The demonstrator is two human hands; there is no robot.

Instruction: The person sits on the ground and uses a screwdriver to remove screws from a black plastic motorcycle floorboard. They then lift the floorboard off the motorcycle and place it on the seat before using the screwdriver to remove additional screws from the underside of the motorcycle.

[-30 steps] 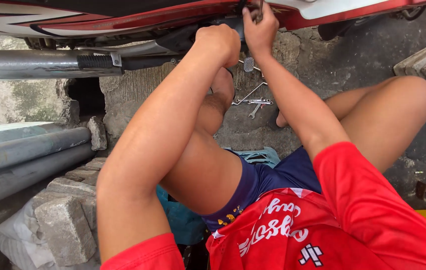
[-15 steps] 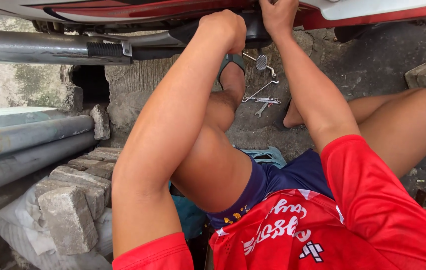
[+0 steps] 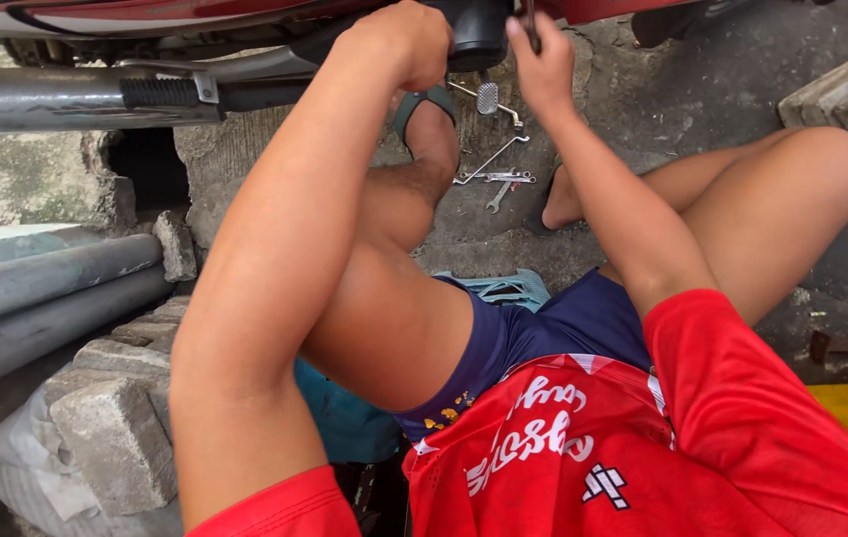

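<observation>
**Both grips working at the underside of the motorcycle**

The left hand's (image 3: 399, 45) grip is closing into a fist against a black part (image 3: 474, 30) under the red motorcycle body (image 3: 146, 15). The right hand's (image 3: 541, 62) grip is pinching a thin dark tool (image 3: 529, 22) that is pointing up into the same black part. Below that part, several wrenches (image 3: 494, 177) are lying on the concrete floor (image 3: 682, 99), just beyond the sandalled foot (image 3: 426, 114). Left of the black part, the grey exhaust pipe (image 3: 46, 99) is running level.
</observation>
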